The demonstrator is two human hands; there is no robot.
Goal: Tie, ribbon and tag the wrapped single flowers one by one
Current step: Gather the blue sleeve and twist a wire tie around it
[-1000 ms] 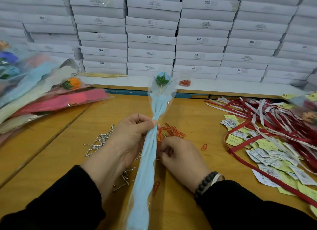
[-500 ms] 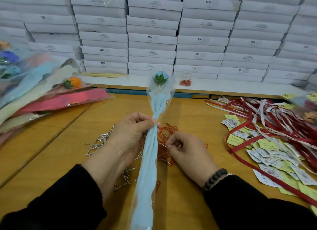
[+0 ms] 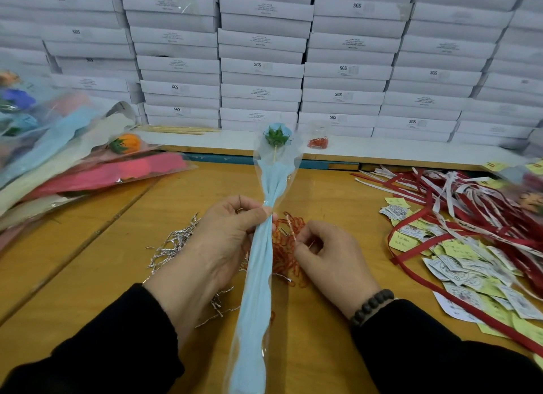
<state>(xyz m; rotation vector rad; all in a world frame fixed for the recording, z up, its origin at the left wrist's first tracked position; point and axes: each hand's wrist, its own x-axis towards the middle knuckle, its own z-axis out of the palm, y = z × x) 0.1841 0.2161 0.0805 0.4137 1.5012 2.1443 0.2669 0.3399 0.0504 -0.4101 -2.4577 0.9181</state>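
A single blue flower (image 3: 276,134) in a light-blue and clear wrap (image 3: 258,290) stands upright over the wooden table (image 3: 88,276). My left hand (image 3: 217,243) grips the wrap at its gathered neck. My right hand (image 3: 329,255) pinches a silver twist tie (image 3: 291,227) just right of the wrap, above a heap of red paper clips (image 3: 286,246). Loose silver twist ties (image 3: 173,243) lie left of the wrap. Red and white ribbons (image 3: 470,205) and paper tags (image 3: 458,264) cover the table's right side.
Wrapped flowers (image 3: 88,170) in pink, blue and cream are piled at the left. White boxes (image 3: 264,67) are stacked along the back behind a white ledge with a bag of red clips (image 3: 317,142) and wooden sticks (image 3: 179,129).
My right hand has risen from the clip pile with a silver twist tie pinched in its fingers and moved up toward the wrap's neck. My left hand keeps the wrap still.
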